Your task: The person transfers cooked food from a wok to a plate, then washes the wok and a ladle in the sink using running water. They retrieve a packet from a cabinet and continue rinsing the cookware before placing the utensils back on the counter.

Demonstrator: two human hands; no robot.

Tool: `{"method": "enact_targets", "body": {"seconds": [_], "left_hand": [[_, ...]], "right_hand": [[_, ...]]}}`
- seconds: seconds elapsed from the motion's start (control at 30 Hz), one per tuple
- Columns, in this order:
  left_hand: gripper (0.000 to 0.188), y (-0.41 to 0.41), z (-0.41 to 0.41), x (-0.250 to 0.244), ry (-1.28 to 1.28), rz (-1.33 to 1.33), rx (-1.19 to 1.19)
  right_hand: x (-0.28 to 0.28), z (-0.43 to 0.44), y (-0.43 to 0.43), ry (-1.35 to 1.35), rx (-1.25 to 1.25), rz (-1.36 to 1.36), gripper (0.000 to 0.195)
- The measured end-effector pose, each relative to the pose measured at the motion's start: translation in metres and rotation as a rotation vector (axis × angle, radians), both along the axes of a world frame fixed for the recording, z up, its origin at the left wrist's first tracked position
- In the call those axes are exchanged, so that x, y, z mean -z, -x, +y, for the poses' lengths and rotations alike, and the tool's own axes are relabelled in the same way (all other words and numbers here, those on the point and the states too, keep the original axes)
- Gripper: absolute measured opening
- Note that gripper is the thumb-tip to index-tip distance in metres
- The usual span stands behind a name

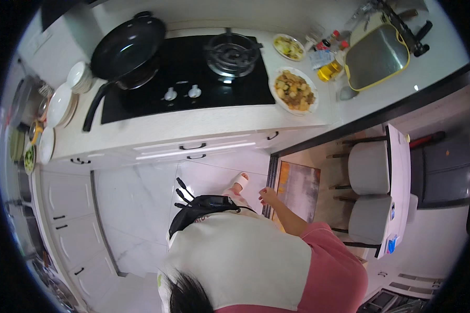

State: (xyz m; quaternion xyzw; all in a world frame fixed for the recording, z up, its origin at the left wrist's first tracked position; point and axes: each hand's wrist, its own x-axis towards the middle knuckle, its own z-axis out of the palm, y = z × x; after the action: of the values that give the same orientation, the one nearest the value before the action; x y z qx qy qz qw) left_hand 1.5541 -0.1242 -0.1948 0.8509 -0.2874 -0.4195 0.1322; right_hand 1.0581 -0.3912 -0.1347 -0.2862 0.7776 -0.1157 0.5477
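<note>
My right hand (268, 196) hangs beside my body, above the dark door track on the floor. Its fingers are loosely curled and slightly apart, and nothing shows in them. My left hand is out of view. Before me is a black glass gas hob (184, 74) in a white counter. A black wok (129, 49) rests on its left burner, handle towards the front. The right burner (233, 54) has no pan on it. Right of the hob, a plate of cooked diced food (294, 90) and a smaller plate of cut vegetables (288, 47) lie on the counter.
Oil and sauce bottles (331, 70) and a yellow-rimmed cutting board (378, 56) stand at the right. Stacked white bowls (79, 77) and plates (59, 105) sit left of the wok. Grey chairs (370, 168) and a white table (399, 176) stand beyond the doorway mat (299, 191).
</note>
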Motion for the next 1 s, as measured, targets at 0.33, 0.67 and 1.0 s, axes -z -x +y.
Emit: {"method": "enact_targets", "body": {"seconds": [0.33,0.67,1.0], "left_hand": [[0.03,-0.086,0.128,-0.015,0.188,0.096,-0.965],[0.031,-0.045,0.097,0.019,0.047,0.166,-1.153],[0.029,-0.12,0.019,0.026,0.161,0.041,-1.504]], "right_hand": [[-0.044,-0.046,-0.218,-0.073,-0.754,0.017,0.039],[-0.043,-0.189,-0.434,-0.081,-0.651,-0.232,0.027],[-0.012,-0.198,-0.848,0.145,-1.249,-0.494,0.024]]}}
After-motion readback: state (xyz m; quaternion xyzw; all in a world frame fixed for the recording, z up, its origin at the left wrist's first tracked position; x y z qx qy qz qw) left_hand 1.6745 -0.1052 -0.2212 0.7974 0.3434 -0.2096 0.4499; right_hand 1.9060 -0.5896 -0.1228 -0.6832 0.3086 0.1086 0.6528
